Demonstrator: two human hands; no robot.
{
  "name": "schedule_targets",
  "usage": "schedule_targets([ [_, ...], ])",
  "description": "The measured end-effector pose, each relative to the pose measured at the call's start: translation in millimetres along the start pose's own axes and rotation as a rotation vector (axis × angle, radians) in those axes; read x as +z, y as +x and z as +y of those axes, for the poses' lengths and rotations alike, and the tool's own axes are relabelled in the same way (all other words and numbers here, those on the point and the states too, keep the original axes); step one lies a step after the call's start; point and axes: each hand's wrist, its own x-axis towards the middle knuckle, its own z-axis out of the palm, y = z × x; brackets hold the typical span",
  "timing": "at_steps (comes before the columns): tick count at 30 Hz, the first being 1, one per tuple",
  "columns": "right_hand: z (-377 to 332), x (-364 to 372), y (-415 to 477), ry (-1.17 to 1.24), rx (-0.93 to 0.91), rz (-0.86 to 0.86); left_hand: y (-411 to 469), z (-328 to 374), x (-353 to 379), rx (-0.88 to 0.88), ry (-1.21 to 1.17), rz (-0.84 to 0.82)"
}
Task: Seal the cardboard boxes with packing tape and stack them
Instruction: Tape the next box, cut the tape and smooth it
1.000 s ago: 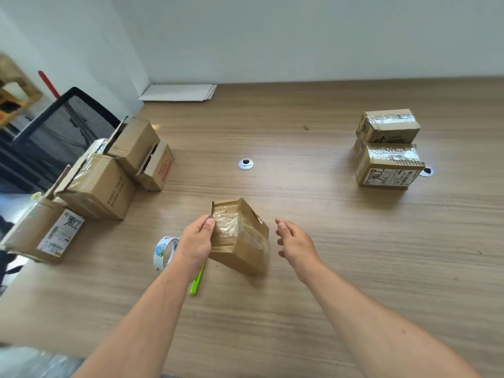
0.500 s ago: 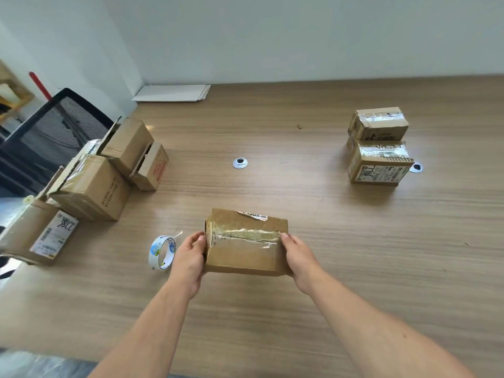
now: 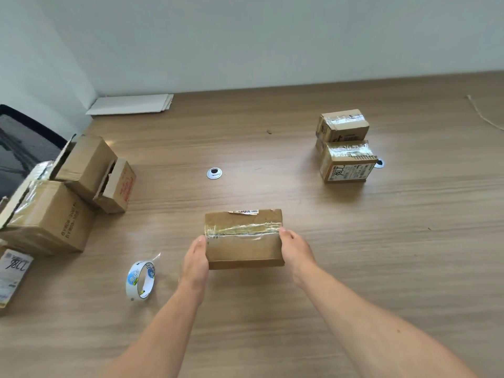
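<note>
Tape already runs along the top seam of the box you hold, so the sealing of this one looks done and stacking is the step in hand. Your left hand and right hand grip it by its two short ends, fingers curled onto the end faces. It sits near the middle of the surface, close in front of you; whether it rests there or is just lifted I cannot tell.

The next move, as I judge it, is to carry it to the far right, where the stack of two taped boxes stands, and set it on the upper box. That one looks no larger than yours, so centre it squarely or it may overhang and tip.

Open wood lies between you and the stack; the round grommet sits left of that line. The tape roll stands on edge just beside your left wrist, a loose tail sticking up, so lift away from it. The unsealed boxes crowd the surface's left edge, well apart from your path.
</note>
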Motion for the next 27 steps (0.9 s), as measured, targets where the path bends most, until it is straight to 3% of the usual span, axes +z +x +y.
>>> schedule_targets([
  [9,-21.8,-37.9,31.2,0.076,-0.067,0.033,-5.1,20.9,70.1,0.072,0.062,0.01],
  [27,-107.9,-227.3,152.1,0.014,-0.159,0.238,16.0,130.3,296.2,0.201,0.19,-0.08],
])
